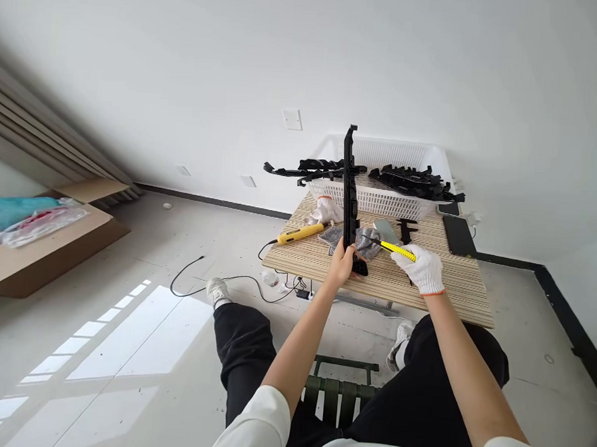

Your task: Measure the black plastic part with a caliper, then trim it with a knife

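My left hand [343, 264], bare, is closed around the lower part of a long black plastic part [351, 193] that stands nearly upright over the table's front. A white knit glove covers my right hand [423, 269], which grips the yellow handle of a slim utility knife [398, 251]. The knife's dark, thin tip points left toward the plastic part; I cannot tell whether it touches. Behind the held part lies a grey cloth [370, 243]. A yellow corded tool [300, 234] rests to the left, near a second white glove [325, 211].
A white plastic basket [389, 203] with several black plastic parts [415, 183] stands at the table's back, some reaching past its rim. A black caliper [406, 230] and a dark phone [458, 236] lie on the slatted table [455, 292]. A cable [255, 284] crosses the floor. Cardboard [52, 237] stands far left.
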Available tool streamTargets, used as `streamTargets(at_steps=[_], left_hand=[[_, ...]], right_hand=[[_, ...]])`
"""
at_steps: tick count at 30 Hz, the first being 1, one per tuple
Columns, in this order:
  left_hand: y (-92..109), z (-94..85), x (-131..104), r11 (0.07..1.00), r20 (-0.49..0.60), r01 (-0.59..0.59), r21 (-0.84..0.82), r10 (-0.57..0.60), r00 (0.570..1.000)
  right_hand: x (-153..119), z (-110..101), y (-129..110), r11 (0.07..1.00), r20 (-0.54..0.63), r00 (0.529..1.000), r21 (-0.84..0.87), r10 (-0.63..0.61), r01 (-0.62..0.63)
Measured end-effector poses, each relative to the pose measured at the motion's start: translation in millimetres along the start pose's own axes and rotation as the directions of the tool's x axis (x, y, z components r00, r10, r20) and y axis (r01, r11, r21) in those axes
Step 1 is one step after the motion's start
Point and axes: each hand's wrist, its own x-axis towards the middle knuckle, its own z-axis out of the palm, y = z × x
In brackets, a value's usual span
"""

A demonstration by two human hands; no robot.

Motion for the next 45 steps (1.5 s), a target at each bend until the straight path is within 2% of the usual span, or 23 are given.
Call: streamTargets(at_steps=[6,13,22,28,31,36,40,45], left_hand=[[-2,-0.3,4,0.999,0.032,-0.017,-0.035,0.018,0.999],[-1,-1.8,8,0.999,0.019,-0.030,-0.036,0.031,0.999],[-4,-2.7,13,0.998,0.000,-0.058,-0.039,0.058,0.998],[-2,-0.7,15,0.997,-0.040,-0.067,-0.036,0.066,0.997],[-4,-1.4,16,0.999,-0.053,-0.049,0.001,0.049,0.997],[-7,-3.4,18,0.999,-0.046,-0.047,0.012,0.048,0.998],[-7,-3.7,17,0.999,-0.016,-0.046,-0.023,0.046,0.999],[-8,-5.4,16,0.998,-0.005,-0.050,-0.025,0.050,0.999]], right_hand=[[-5,3,0,0.999,-0.033,0.999,-0.035,0.029,-0.030],[-1,1,-2,0.992,-0.082,0.989,-0.022,0.123,-0.125],[-1,0,-1,0.996,-0.082,0.993,0.002,0.087,-0.087],[2,1,1,0.991,-0.089,0.988,0.051,0.128,-0.124],[4,3,3,0.989,-0.133,0.981,0.068,0.139,-0.131],[6,6,4,0.995,-0.165,0.983,0.073,0.085,-0.074],[8,6,3,0.996,-0.165,0.982,0.038,0.091,-0.086],[6,6,2,0.985,-0.212,0.965,-0.050,0.153,-0.167]])
